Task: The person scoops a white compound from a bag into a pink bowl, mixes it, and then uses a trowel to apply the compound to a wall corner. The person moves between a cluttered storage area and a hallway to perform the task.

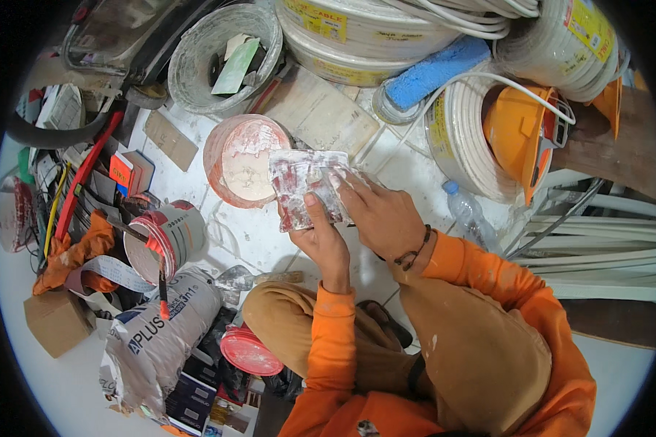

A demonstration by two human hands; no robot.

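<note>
My left hand grips a flat, roughly square piece, dark red and smeared with white paste. Its thumb lies on the face, and the other fingers are mostly hidden behind. At the right side of the same piece, my right hand has whitened fingertips on it; its thumb is out of sight. Just beyond my left hand stands a round, pinkish-red tub with thick white paste inside. The piece overlaps the tub's right rim in this view.
A grey bucket with scraps stands behind the tub, near big white cable coils. On the right are a blue roller, an orange helmet and a plastic bottle. A paint pail and white sack sit left.
</note>
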